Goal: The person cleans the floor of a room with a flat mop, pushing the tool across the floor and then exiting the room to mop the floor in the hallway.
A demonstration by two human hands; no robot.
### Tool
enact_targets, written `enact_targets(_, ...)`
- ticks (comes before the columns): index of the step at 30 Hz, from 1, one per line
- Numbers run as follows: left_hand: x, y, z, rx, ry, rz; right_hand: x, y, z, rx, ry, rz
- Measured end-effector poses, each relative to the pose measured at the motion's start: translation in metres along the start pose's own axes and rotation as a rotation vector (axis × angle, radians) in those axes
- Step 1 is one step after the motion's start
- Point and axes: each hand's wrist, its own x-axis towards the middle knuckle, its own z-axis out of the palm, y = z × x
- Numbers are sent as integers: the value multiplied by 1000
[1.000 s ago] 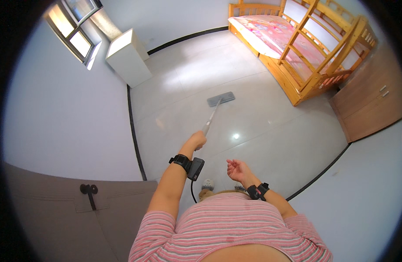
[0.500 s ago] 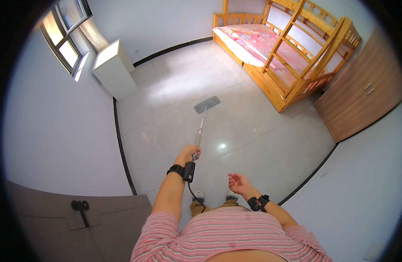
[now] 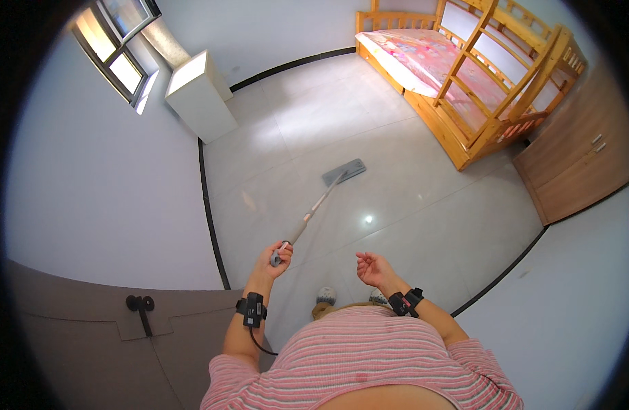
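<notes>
Here's the grey tiled floor (image 3: 458,219), filling the middle of the room, with a bright spot of light gleaming off it. Over at the far right stands the wooden bunk bed (image 3: 458,102), ladder on its near side, pink patterned bedding (image 3: 417,56) on the lower bunk. Just beside it, the brown wardrobe (image 3: 574,164) with two pale handles. Across at the far left, a white cabinet (image 3: 202,106) sits against the wall, close by the window (image 3: 116,58).

Down front, a pink striped top (image 3: 362,342), and ahead of it the mop (image 3: 306,219)! Its handle slants up and right from the person, its flat grey head (image 3: 344,172) down on the open floor, well apart from bed and cabinet. Two light shoes (image 3: 326,295) stand side by side below.

Now the hands: the left hand (image 3: 280,263) has its fingers wrapped round the near end of the handle. The right hand (image 3: 375,269) hangs free in front of the body, fingers loosely curled, pinching nothing. Each wrist wears a black strapped device (image 3: 253,311), the left one trailing a thin cable (image 3: 260,346).
</notes>
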Motion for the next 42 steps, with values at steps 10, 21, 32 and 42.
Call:
enact_targets(10,60,10,13,99,11,33,0,0,8,57,25,-56)
enact_targets(21,130,36,61,236,52,58,-13,13,-2,149,21,-157)
enact_targets(32,90,2,33,131,38,-3,-82,-53,117,-64,-344,-483)
enact_targets(42,55,-15,63,20,1,4,-226,-33,237,-922,-961,-1838)
